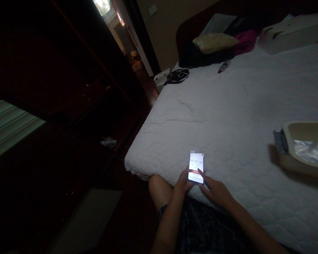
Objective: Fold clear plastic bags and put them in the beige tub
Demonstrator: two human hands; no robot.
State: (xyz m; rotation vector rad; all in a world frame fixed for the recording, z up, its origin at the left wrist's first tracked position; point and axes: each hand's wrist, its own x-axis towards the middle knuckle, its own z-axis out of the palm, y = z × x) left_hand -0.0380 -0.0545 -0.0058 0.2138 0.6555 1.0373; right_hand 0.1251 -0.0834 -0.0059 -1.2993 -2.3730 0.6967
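Note:
A lit smartphone is held over the near edge of the bed, its screen showing a timer readout and a red button. My left hand grips its left side, with the thumb over the screen. From the right, my right hand also holds the phone, and its thumb reaches onto the screen by the red button. The fingers behind the phone are hidden. Beneath both hands are the white quilted bed cover and my dark checked shorts.
A beige bin with shiny contents stands on the bed at right. Toward the headboard lie a gold pillow, a magenta rolled cloth, a small bottle and a pale box. Dark furniture fills the left.

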